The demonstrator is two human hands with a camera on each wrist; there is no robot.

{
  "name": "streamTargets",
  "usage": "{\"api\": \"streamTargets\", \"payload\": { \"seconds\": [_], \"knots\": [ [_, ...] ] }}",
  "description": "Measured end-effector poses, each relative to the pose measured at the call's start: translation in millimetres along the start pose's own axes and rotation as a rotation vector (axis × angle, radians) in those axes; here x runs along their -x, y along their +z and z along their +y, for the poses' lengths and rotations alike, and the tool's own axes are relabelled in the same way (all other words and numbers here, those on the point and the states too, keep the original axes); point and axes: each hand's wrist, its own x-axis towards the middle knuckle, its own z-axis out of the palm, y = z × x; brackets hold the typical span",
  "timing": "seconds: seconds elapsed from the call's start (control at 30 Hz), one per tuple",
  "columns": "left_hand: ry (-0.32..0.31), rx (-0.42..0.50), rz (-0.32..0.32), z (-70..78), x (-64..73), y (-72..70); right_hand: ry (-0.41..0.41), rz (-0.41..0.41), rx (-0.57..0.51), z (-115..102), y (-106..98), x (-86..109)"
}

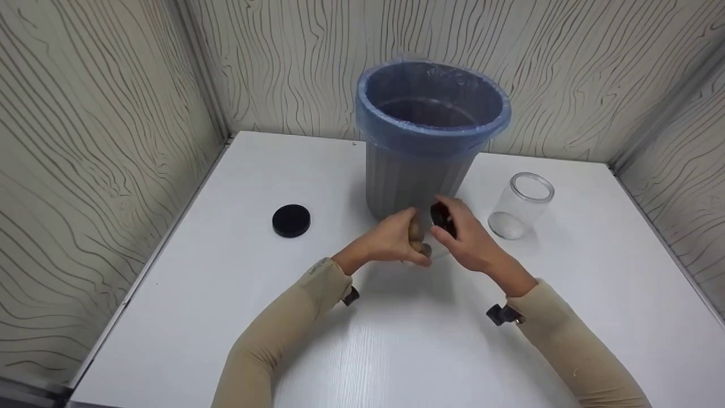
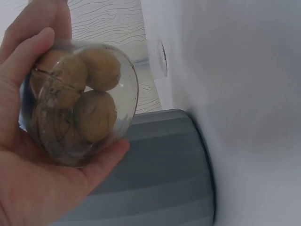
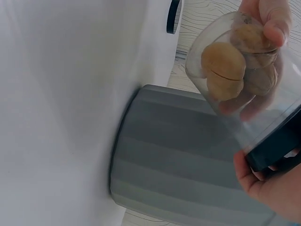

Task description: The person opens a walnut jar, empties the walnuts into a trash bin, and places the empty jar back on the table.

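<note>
My left hand [image 1: 391,238] grips a transparent jar [image 2: 126,87] round its bottom end, and several walnuts [image 2: 96,115] lie inside it. The jar is tilted on its side in front of the bin. At its mouth, my right hand [image 1: 469,235] holds a black lid [image 3: 277,145] with curled fingers and thumb. The lid sits right at the jar's rim in the right wrist view. In the head view the left fingers hide much of the jar, while brown walnuts [image 1: 418,238] show between them.
A grey ribbed bin [image 1: 416,178] with a blue liner [image 1: 436,139] stands behind the hands. Right of it stands a second transparent jar [image 1: 518,212] with an open top. Another black lid [image 1: 291,220] lies left on the white table [image 1: 226,277]. Patterned walls [image 1: 283,62] enclose the table.
</note>
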Motion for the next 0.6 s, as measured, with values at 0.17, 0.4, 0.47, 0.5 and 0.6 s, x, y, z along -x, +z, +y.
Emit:
{"api": "streamTargets", "payload": {
  "seconds": [0.17, 0.4, 0.47, 0.5, 0.6],
  "knots": [
    [-0.005, 0.015, -0.021, 1.2, 2.4, -2.4, -0.046, 0.005, -0.006, 1.6, -0.2, 0.5],
    [-0.005, 0.039, -0.050, 2.7, 3.6, -5.2, -0.113, 0.016, -0.008, 5.3, -1.3, 1.4],
    [-0.017, 0.040, -0.058, 2.9, 3.9, -5.8, -0.130, 0.015, -0.005, 6.6, -1.5, 2.0],
    [-0.023, 0.037, -0.060, 3.0, 4.0, -6.0, -0.139, 0.014, -0.003, 7.4, -1.5, 2.2],
    [-0.038, 0.028, -0.067, 3.1, 4.2, -6.7, -0.164, 0.009, -0.002, 8.7, -1.9, 2.7]
  ]
}}
